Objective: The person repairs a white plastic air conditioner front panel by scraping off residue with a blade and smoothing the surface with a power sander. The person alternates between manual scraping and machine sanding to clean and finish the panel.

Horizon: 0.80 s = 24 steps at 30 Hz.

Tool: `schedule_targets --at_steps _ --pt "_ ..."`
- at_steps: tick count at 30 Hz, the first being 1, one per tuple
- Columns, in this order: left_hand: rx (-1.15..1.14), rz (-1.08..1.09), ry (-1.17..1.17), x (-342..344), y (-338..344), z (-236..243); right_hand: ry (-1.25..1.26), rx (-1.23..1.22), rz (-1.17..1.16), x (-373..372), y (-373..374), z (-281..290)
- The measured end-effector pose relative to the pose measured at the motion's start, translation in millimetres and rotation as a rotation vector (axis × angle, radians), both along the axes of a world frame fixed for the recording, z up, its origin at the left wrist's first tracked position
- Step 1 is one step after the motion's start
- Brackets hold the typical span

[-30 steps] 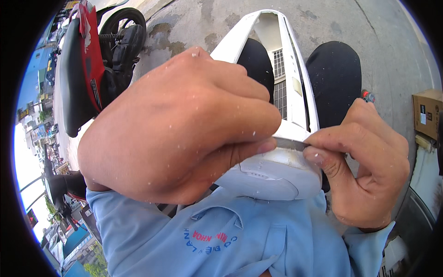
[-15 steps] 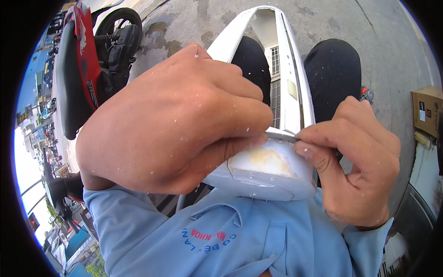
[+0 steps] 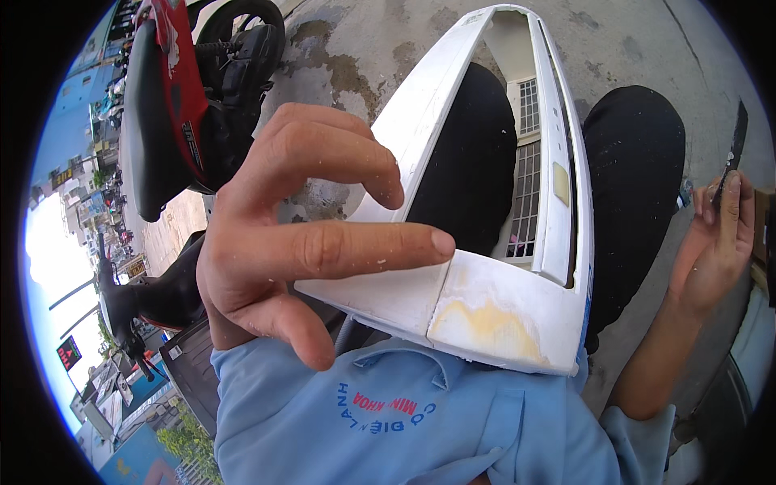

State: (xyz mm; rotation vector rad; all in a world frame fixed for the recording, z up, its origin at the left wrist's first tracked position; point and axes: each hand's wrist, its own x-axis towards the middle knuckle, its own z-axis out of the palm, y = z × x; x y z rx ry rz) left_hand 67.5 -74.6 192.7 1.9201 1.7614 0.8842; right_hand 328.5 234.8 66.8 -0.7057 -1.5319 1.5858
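White plastic makes up the long, tapering frame (image 3: 517, 291) that lies over the person's lap, its broad near end close to the blue shirt (image 3: 323, 440) and its narrow end pointing away. Through its opening show the dark-trousered left knee (image 3: 477, 145) and a grille (image 3: 527, 186); the right knee (image 3: 634, 178) stands just beyond its right edge. On the near end a yellowish patch (image 3: 477, 323) spreads across the white surface, right of a thin seam (image 3: 440, 303).

The left hand (image 3: 279, 234) is over the frame's left side with nothing in its grasp — thumb and fingers spread, the index finger (image 3: 356, 247) pointing right toward the near corner of the opening. Whether that fingertip touches the plastic, I cannot tell. Pale specks dot the skin.

Well apart from the frame, out to the right, the right hand (image 3: 715, 250) pinches one end of a thin dark blade (image 3: 736, 137) between thumb and fingers, the free end pointing up and slightly right.

At the left a red motorbike (image 3: 174, 89) with a black seat (image 3: 148, 129) stands on the grey pavement (image 3: 638, 40), near some dark, damp-looking stains (image 3: 347, 73).
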Motion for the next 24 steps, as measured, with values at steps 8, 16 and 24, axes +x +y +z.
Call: schedule_targets --at_steps 8,16,24 --pt "0.178 -0.391 0.031 -27.6 -2.2 -36.9 0.123 0.049 -0.079 -25.7 0.5 -56.9" --pt "0.240 -0.341 -0.128 -9.2 13.4 -42.5 0.033 0.079 -0.044 -49.9 -1.1 -48.1" --pt "0.141 -0.344 -0.168 -16.8 6.5 -28.8 0.101 0.081 -0.093 -36.7 -2.1 -59.7"
